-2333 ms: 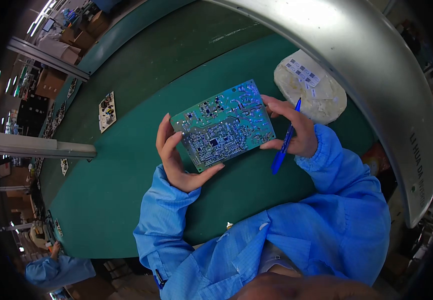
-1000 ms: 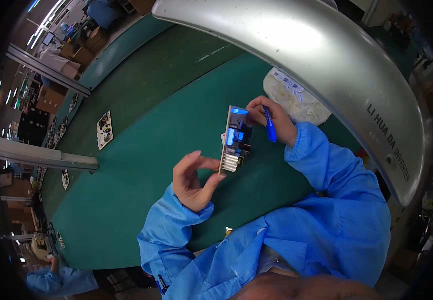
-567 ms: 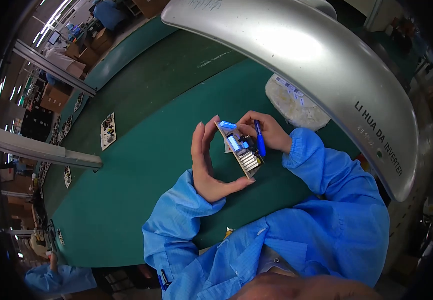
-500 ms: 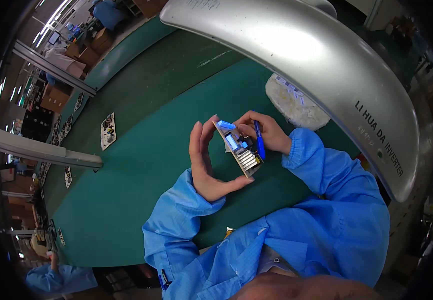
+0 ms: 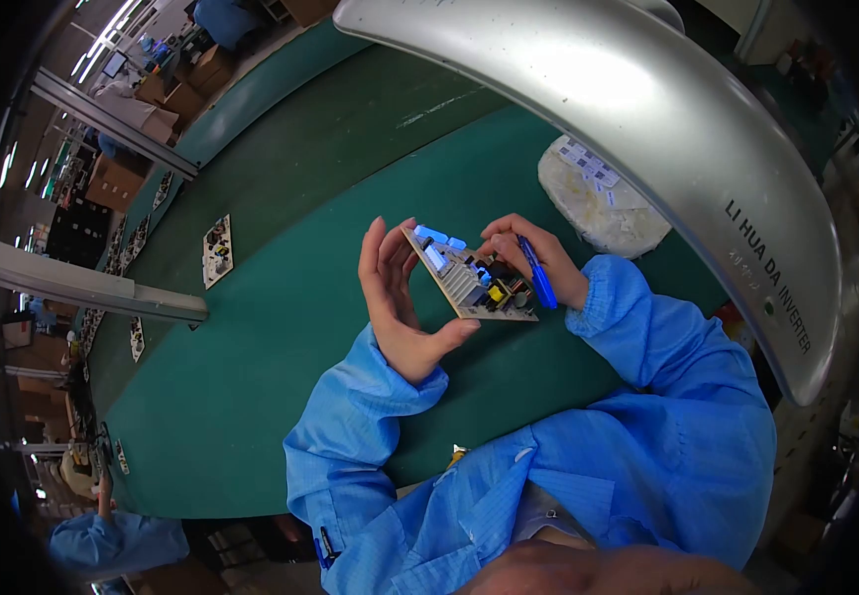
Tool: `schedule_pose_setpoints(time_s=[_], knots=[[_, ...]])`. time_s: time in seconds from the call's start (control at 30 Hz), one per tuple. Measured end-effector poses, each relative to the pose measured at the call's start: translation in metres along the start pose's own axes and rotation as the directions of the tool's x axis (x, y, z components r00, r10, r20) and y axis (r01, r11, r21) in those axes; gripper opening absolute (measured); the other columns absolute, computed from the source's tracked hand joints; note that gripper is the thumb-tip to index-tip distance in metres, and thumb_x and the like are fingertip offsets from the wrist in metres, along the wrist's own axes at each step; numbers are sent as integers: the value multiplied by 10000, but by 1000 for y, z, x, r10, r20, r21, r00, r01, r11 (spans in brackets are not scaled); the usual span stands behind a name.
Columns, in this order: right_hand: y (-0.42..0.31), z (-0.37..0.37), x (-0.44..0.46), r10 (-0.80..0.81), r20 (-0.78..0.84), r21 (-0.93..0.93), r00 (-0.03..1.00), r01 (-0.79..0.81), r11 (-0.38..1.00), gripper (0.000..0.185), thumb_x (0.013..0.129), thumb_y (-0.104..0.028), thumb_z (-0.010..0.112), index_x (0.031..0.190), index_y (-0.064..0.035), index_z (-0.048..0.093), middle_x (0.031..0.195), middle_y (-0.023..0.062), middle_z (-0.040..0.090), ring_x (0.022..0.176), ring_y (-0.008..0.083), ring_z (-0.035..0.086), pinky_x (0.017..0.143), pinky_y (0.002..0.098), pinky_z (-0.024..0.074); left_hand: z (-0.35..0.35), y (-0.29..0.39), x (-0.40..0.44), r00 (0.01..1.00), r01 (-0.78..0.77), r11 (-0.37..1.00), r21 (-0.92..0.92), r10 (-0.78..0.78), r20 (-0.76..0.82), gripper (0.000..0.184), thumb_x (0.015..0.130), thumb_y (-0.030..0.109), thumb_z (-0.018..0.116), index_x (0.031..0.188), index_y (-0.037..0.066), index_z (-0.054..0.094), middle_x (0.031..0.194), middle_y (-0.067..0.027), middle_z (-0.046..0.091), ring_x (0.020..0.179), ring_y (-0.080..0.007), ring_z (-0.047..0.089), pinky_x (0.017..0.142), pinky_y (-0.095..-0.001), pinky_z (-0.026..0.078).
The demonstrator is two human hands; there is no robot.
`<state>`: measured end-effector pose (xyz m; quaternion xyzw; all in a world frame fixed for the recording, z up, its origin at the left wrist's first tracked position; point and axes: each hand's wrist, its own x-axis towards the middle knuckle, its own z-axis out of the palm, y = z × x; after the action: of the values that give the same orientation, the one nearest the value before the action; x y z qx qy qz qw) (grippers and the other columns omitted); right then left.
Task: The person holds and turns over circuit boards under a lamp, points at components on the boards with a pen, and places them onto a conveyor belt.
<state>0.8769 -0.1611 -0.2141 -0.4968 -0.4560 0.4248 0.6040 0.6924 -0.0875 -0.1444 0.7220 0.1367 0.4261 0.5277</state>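
A circuit board [image 5: 466, 285] is held tilted above the green table, its component side in view with white connectors, a finned heat sink and a yellow part. My left hand [image 5: 400, 312] grips it by the left edge, thumb at the lower corner and fingers at the upper one. Beside the board's right side is my right hand [image 5: 538, 260], curled round a blue pen [image 5: 537, 273] that points down towards me. The right fingertips are close to the board's upper edge; whether they touch it I cannot tell.
A silver lamp [image 5: 628, 109] arches over the right side. Under it lies a whitish round bundle [image 5: 603, 203] with printed labels. Another circuit board [image 5: 218, 252] lies on the conveyor belt [image 5: 290, 164] to the left. A metal post [image 5: 82, 288] juts in, and a co-worker's blue sleeve [image 5: 117, 545] shows lower left.
The board has turned so that more of its component face shows, and has shifted slightly left with my left hand. My right hand has drawn back a little from it, pen still held.
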Motion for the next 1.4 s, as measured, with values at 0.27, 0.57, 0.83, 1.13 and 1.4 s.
schedule_pose_setpoints(time_s=[0.27,0.57,0.83,1.13,1.4], knots=[[3,-8,0,57,4,-38,998,-57,998,230,969,-208,466,1074,-10,516,856,78,614,730,73,567,622,212,468,-3,-15,6,992,119,981,-152,-124,-26,957,694,423,770,1385,20,246,1372,-171,349,1217,-269,431,1021,-392,347],[-19,-14,-9,44,-7,-96,999,-44,994,249,950,-255,499,1038,-26,541,631,32,549,484,61,487,456,219,380,-5,-49,15,828,422,699,-577,-557,-70,620,898,592,384,1221,71,475,1177,-127,552,1107,-295,538,954,-443,411],[-23,-19,-10,-3,11,-90,1000,4,996,241,927,-222,541,1049,-14,534,616,22,538,488,56,486,451,217,367,-1,-52,22,751,445,593,-671,-655,-82,759,821,682,425,1172,14,505,1156,-211,556,1104,-369,522,962,-479,404],[-28,-26,-13,-161,82,-75,984,167,983,389,813,-137,708,1127,-26,505,717,9,588,609,35,511,559,189,418,5,-59,28,683,469,493,-733,-729,-53,815,844,688,294,1195,-26,469,1149,-271,550,1058,-397,544,939,-507,433],[-53,-19,0,-234,112,-100,966,245,964,463,730,-141,790,1099,-34,533,726,-5,591,619,25,521,558,172,434,7,-64,32,741,392,335,-857,-667,79,832,848,686,206,1197,-26,459,1113,-296,546,1054,-484,519,912,-591,422]])
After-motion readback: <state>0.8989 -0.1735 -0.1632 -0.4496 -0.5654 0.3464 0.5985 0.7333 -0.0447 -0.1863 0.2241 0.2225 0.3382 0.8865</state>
